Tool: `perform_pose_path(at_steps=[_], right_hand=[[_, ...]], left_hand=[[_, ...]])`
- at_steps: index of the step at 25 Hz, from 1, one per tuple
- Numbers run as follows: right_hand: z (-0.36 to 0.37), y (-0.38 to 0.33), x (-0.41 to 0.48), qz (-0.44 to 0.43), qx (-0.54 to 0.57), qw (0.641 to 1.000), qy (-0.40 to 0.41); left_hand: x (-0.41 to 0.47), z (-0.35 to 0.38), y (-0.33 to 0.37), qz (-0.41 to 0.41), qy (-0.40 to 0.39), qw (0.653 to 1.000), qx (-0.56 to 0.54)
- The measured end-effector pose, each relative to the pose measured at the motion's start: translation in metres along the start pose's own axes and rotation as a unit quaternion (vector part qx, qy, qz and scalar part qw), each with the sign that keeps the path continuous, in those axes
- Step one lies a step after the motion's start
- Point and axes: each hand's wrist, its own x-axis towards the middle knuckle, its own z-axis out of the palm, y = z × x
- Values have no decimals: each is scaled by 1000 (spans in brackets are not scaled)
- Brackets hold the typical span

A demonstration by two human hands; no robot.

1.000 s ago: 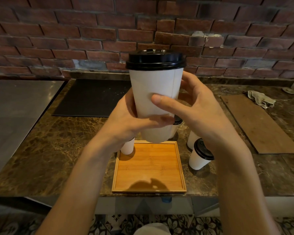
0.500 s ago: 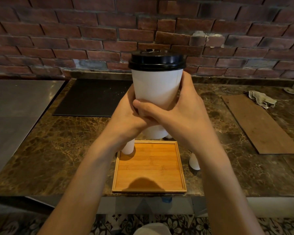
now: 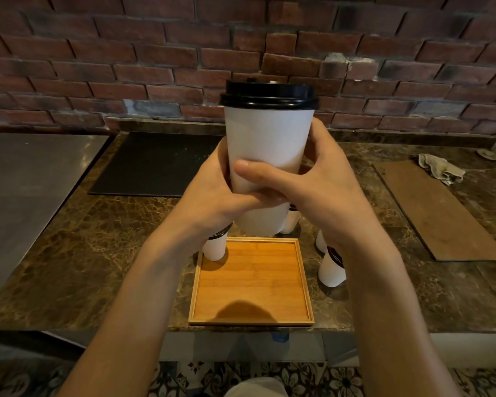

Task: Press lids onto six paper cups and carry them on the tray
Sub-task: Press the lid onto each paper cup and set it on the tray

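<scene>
Both hands clasp one white paper cup (image 3: 267,138) around its lower half. The left hand (image 3: 209,196) curls round the cup's left side, and the right hand (image 3: 321,193) wraps the right side with its thumb lying across the front, over the left hand's fingers. The cup is upright and held in the air above the far edge of the wooden tray (image 3: 252,285), with a black lid (image 3: 269,94) seated on its rim.

A lidded cup (image 3: 214,249), partly hidden by the left wrist, stands at the tray's far left corner; whether it stands on the tray or just off it cannot be told. Another cup (image 3: 292,223) shows just beyond the tray's far edge, under the held cup. A black-lidded cup (image 3: 331,272) stands just right of the tray, behind the right forearm.

The tray lies at the near edge of a brown marble counter (image 3: 98,239). Beyond the tray to the left is a black mat (image 3: 161,164). Well to the tray's right lies a brown board (image 3: 435,213) with a crumpled cloth (image 3: 438,167) at its far end.
</scene>
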Motion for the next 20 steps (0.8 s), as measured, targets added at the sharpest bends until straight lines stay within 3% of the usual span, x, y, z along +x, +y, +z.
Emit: perform_pose_path(at_steps=[9,20], right_hand=[[-14,4,4,13,113,989,-95],[-19,12,6,16,162,968,-189]], left_hand=[[-2,-3,6,9,-62,997,-36],[-6,-7,5,1,-109,991,-73]])
